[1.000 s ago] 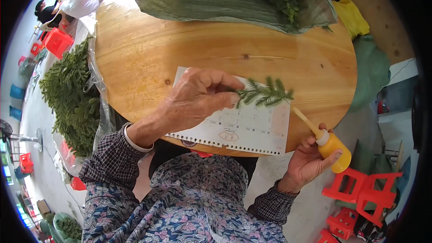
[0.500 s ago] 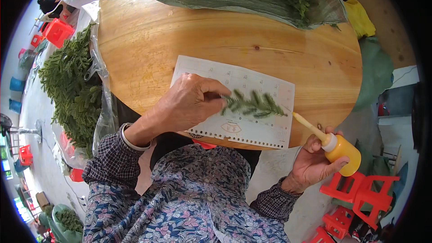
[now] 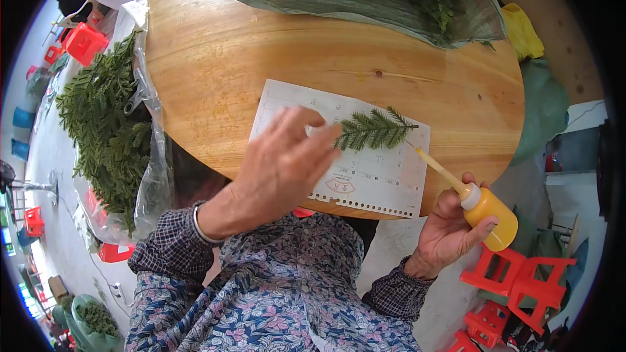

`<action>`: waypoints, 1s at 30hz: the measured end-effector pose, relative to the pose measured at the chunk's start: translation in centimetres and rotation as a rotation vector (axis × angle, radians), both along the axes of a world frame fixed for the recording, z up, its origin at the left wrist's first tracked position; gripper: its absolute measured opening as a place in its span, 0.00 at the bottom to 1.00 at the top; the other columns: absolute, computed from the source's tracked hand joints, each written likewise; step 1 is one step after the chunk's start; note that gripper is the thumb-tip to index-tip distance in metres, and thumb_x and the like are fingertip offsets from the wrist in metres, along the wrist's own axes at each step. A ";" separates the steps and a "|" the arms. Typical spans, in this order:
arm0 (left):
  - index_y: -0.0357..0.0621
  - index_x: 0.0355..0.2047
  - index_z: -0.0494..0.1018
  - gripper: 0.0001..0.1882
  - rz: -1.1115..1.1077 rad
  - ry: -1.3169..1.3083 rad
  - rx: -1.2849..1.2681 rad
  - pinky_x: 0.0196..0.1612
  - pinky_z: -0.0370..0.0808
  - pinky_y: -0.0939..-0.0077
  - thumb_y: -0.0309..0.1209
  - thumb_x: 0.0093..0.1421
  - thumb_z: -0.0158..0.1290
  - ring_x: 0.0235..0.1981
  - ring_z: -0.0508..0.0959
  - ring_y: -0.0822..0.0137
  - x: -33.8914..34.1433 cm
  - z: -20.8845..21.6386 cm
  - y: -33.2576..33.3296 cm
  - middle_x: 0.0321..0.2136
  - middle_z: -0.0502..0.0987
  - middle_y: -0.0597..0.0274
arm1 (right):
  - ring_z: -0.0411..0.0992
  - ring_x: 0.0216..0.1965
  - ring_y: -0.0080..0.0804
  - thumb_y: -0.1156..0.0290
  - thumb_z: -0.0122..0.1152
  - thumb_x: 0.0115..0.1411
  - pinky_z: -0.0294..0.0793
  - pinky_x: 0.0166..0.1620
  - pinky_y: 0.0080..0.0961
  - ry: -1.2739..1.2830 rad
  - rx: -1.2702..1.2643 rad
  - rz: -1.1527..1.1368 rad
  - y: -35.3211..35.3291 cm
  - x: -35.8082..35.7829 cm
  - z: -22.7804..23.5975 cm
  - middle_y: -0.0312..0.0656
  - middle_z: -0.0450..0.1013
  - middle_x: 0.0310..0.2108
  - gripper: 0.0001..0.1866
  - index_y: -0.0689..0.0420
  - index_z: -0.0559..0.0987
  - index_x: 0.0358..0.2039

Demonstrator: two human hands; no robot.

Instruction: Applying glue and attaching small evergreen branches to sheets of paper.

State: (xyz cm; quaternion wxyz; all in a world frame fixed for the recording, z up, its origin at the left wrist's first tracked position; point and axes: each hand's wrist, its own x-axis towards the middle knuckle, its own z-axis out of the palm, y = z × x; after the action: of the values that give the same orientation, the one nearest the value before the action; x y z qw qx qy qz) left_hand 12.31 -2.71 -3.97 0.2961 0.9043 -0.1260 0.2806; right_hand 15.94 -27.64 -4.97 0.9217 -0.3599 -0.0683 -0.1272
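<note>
A green artificial pine sprig (image 3: 375,130) lies sharp and still over a printed calendar sheet (image 3: 365,168), its bare stem end pointing right. By its leafy left end is my left hand (image 3: 277,156), blurred by motion; its fingers look spread and hold nothing I can see. My right hand (image 3: 447,228) wraps round a yellow squeeze bottle (image 3: 493,221) with a long, thin nozzle. The bottle tilts toward the sheet. Its nozzle tip sits just below the sprig's stem end, apart from it or barely touching; I cannot tell which.
Under the sheet is a round wooden table (image 3: 261,45). A translucent green sack (image 3: 313,0) of greenery covers its far edge. Many more pine sprigs (image 3: 104,137) are heaped in clear plastic at the left. Red stools (image 3: 538,283) stand on the floor at the lower right.
The sprig, pinched and blurred before, now lies still, its stem end higher. My left hand has come off it, fingers loosened. My right hand keeps the bottle, nozzle tip slightly higher and further left.
</note>
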 end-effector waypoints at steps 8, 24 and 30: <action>0.38 0.35 0.73 0.09 0.074 0.008 0.363 0.30 0.70 0.77 0.22 0.53 0.56 0.34 0.70 0.65 1.8 0.2 -1.4 0.39 0.69 0.57 | 0.72 0.29 0.27 0.48 0.61 0.57 0.76 0.30 0.16 0.042 -0.012 -0.035 0.0 -0.2 0.4 0.54 0.70 0.45 0.32 0.57 0.67 0.53; 0.36 0.35 0.71 0.10 -0.084 -0.063 0.233 0.44 0.69 0.70 0.23 0.50 0.52 0.37 0.68 0.60 0.3 -0.9 0.6 0.40 0.67 0.54 | 0.73 0.29 0.29 0.48 0.60 0.57 0.76 0.29 0.16 -0.001 0.078 0.020 -0.8 -1.0 0.7 0.54 0.70 0.45 0.31 0.58 0.67 0.53; 0.37 0.40 0.72 0.14 -0.035 -0.036 0.195 0.44 0.67 0.70 0.26 0.51 0.53 0.42 0.68 0.58 -0.8 -1.2 -0.1 0.44 0.66 0.54 | 0.73 0.32 0.30 0.48 0.62 0.56 0.77 0.28 0.18 -0.010 -0.086 -0.074 0.6 -1.6 1.0 0.54 0.71 0.45 0.32 0.56 0.66 0.53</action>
State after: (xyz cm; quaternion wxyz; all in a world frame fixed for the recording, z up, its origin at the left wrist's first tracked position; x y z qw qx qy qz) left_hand 11.47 -2.86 -5.14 0.2090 0.9212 -0.1739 0.2782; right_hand 14.32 -27.07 -3.95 0.8998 -0.4006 -0.0651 -0.1598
